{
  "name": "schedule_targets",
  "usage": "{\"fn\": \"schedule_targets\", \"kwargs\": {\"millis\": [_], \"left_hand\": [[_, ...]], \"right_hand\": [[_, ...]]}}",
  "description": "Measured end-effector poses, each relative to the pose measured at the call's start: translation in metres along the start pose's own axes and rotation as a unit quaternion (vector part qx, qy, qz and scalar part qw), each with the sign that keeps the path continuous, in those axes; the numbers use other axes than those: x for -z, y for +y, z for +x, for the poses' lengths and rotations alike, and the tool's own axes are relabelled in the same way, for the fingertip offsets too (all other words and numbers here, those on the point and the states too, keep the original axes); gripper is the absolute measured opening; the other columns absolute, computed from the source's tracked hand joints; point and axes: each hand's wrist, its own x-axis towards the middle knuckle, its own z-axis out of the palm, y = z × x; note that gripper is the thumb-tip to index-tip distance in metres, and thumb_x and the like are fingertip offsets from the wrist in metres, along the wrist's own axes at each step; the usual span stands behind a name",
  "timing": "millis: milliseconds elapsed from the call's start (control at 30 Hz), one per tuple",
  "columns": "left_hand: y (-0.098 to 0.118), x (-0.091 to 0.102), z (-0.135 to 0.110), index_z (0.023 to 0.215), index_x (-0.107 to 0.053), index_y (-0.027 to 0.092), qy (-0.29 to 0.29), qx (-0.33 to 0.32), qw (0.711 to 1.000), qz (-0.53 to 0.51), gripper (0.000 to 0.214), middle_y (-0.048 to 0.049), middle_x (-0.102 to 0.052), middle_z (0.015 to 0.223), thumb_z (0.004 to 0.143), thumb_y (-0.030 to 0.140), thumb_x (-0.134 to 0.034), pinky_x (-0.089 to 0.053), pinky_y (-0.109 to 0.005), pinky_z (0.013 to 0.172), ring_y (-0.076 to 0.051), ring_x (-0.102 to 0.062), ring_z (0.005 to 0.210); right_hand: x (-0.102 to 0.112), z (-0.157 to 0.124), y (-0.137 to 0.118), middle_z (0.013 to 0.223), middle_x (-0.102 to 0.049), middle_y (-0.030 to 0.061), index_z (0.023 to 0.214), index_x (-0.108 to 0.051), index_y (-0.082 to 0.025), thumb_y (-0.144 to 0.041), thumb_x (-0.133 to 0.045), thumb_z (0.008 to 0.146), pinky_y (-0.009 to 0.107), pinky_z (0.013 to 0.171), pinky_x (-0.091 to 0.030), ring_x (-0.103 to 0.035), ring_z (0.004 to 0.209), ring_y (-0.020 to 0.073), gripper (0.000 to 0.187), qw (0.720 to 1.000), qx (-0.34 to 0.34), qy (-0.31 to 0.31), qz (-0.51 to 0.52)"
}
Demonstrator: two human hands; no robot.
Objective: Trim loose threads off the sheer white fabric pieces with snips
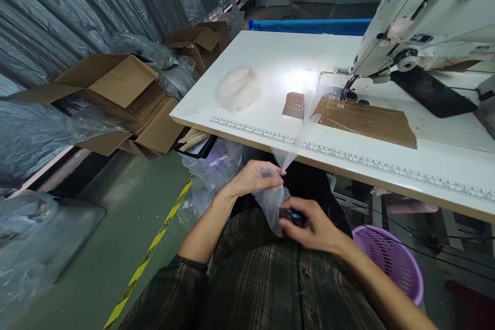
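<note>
Sheer white fabric (271,201) is pinched in my left hand (260,177), just in front of the table edge. A narrow strip of it runs up over the edge onto the sewing table. My right hand (311,224) is closed around a small dark tool with a blue glint (294,216), held right beside the hanging end of the fabric. The tool's tip is hidden, so its kind does not show. Beyond my hands, the sewing machine (406,26) has its presser foot over a needle plate on the right of the table.
A printed ruler (270,137) lines the front of the white table (193,100). Brown sheets (363,121) and a black phone-like slab (433,92) lie near the machine. Cardboard boxes (119,85) stand left; a purple basket (390,258) sits below right.
</note>
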Motion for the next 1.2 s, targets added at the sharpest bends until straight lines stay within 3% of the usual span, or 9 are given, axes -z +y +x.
{"fn": "schedule_targets", "kwargs": {"millis": [100, 233, 367, 533, 700, 900, 1067, 1200], "left_hand": [[-0.003, -0.001, -0.002, 0.082, -0.072, 0.01, 0.015, 0.005, 1.0, -0.002, 0.036, -0.0028, -0.068, 0.065, 0.066, 0.041, -0.082, -0.046, -0.023, 0.057, -0.011, -0.059, 0.056], [-0.003, 0.001, -0.005, 0.079, -0.073, 0.01, 0.016, 0.0, 1.0, 0.006, 0.033, -0.0035, -0.068, 0.065, 0.07, 0.041, -0.079, -0.046, -0.022, 0.056, -0.011, -0.06, 0.056], [-0.001, 0.003, -0.008, 0.08, -0.074, 0.01, 0.014, -0.01, 1.0, 0.026, 0.031, -0.0051, -0.071, 0.071, 0.071, 0.039, -0.079, -0.048, -0.021, 0.059, -0.011, -0.062, 0.062], [0.0, 0.004, -0.01, 0.079, -0.073, 0.01, 0.029, -0.006, 1.0, 0.0, 0.029, -0.0036, -0.069, 0.065, 0.073, 0.038, -0.078, -0.046, -0.021, 0.054, -0.01, -0.06, 0.055], [-0.003, 0.005, -0.01, 0.077, -0.071, 0.009, 0.034, 0.007, 0.999, -0.006, 0.032, -0.0038, -0.067, 0.062, 0.072, 0.04, -0.078, -0.043, -0.02, 0.05, -0.011, -0.059, 0.054], [-0.002, 0.003, -0.011, 0.074, -0.07, 0.009, 0.022, 0.008, 1.0, -0.009, 0.032, -0.004, -0.066, 0.062, 0.073, 0.04, -0.078, -0.044, -0.021, 0.054, -0.011, -0.059, 0.056], [-0.01, 0.001, -0.008, 0.077, -0.071, 0.009, 0.023, 0.003, 1.0, -0.018, 0.033, -0.0034, -0.066, 0.062, 0.075, 0.041, -0.075, -0.043, -0.021, 0.055, -0.01, -0.058, 0.056], [-0.036, -0.002, 0.005, 0.087, -0.071, 0.01, 0.048, -0.009, 0.999, 0.017, 0.033, -0.0056, -0.07, 0.075, 0.08, 0.042, -0.07, -0.048, -0.024, 0.063, -0.014, -0.063, 0.067]], "right_hand": [[0.013, 0.01, 0.01, 0.072, -0.054, 0.0, 0.094, -0.062, -0.017, -0.042, -0.038, 0.099, 0.025, 0.06, -0.04, -0.048, 0.064, 0.0135, 0.035, 0.995, -0.06, 0.081, 0.017], [0.019, 0.025, 0.018, 0.065, -0.05, -0.0012, 0.084, -0.062, -0.017, -0.054, -0.03, 0.1, 0.025, 0.055, -0.036, -0.045, 0.059, 0.0132, 0.051, 0.991, -0.092, 0.095, 0.006], [0.017, 0.037, 0.015, 0.066, -0.054, -0.0008, 0.08, -0.059, -0.018, -0.054, -0.032, 0.1, 0.025, 0.056, -0.036, -0.047, 0.059, 0.013, 0.05, 0.992, -0.07, 0.099, -0.022], [0.015, 0.039, 0.016, 0.059, -0.047, -0.003, 0.073, -0.054, -0.019, -0.052, -0.034, 0.1, 0.026, 0.053, -0.033, -0.041, 0.053, 0.0118, 0.047, 0.987, -0.071, 0.127, -0.068], [0.013, 0.034, 0.014, 0.066, -0.054, -0.0006, 0.083, -0.058, -0.019, -0.05, -0.032, 0.101, 0.026, 0.054, -0.035, -0.045, 0.058, 0.0128, 0.044, 0.99, -0.067, 0.112, -0.05], [0.007, 0.038, 0.015, 0.06, -0.047, -0.003, 0.071, -0.049, -0.02, -0.047, -0.036, 0.1, 0.026, 0.053, -0.031, -0.038, 0.054, 0.0111, 0.041, 0.99, -0.064, 0.119, -0.047], [-0.002, 0.033, 0.019, 0.069, -0.045, -0.0034, 0.082, -0.048, -0.02, -0.049, -0.043, 0.096, 0.024, 0.055, -0.036, -0.041, 0.061, 0.0113, 0.032, 0.989, -0.065, 0.112, 0.069], [-0.012, 0.027, 0.03, 0.064, -0.038, -0.0065, 0.076, -0.039, -0.022, -0.054, -0.06, 0.085, 0.022, 0.048, -0.032, -0.036, 0.055, 0.0097, 0.039, 0.977, -0.121, 0.126, 0.123]]}}
